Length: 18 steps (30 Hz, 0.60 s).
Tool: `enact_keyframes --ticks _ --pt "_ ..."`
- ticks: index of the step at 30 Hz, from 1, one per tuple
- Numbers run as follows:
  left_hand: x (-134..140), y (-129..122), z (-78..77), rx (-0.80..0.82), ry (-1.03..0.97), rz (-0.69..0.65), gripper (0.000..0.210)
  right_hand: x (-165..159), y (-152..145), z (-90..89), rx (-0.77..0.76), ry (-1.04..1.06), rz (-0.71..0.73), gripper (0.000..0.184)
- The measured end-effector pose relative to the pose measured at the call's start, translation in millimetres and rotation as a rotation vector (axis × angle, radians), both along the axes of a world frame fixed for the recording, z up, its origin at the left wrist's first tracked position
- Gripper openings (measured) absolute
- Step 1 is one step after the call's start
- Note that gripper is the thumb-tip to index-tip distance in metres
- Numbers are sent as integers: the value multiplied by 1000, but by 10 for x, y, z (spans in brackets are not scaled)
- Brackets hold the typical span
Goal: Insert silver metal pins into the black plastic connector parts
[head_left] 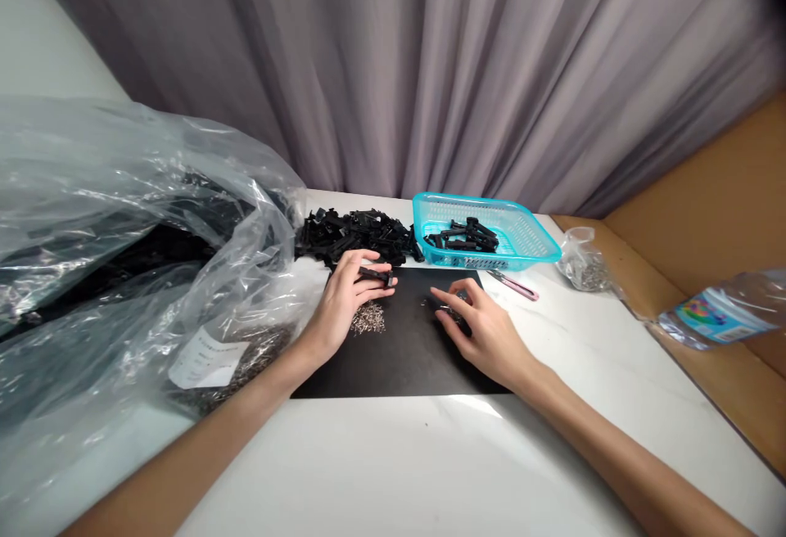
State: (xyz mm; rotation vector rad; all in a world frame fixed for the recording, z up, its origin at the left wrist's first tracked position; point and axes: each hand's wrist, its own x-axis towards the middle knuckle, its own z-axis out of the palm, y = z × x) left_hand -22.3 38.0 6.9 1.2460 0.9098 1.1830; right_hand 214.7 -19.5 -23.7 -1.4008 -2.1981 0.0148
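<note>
My left hand (344, 295) is closed on a small black plastic part (376, 277), held between the fingers above the left side of a black mat (399, 357). Just below those fingers lies a heap of tiny shiny metal pieces (369, 318). On the mat's right side, my right hand (482, 320) curves over a second cluster of small metal bits (462, 316), mostly hidden under the palm. Its thumb and index finger are apart, with no object visible between their tips.
Behind the mat is a pile of black plastic parts (350, 234). A blue basket (540, 250) holds several more. A pink-handled tool (521, 288), a bag of metal pieces (583, 263) and a plastic bottle (718, 316) lie right; large clear bags (246, 263) crowd the left.
</note>
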Motion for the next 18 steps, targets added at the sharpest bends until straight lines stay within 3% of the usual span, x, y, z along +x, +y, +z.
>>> enact_keyframes --ticks 9,14,18 --pt "40 -123 77 177 237 -97 42 -163 -86 32 -26 -202 80 54" --pt "27 -127 79 132 191 -191 44 -133 -65 -36 37 36 97 29" --pt "18 -117 92 147 203 -190 53 -55 -45 46 15 309 125 20"
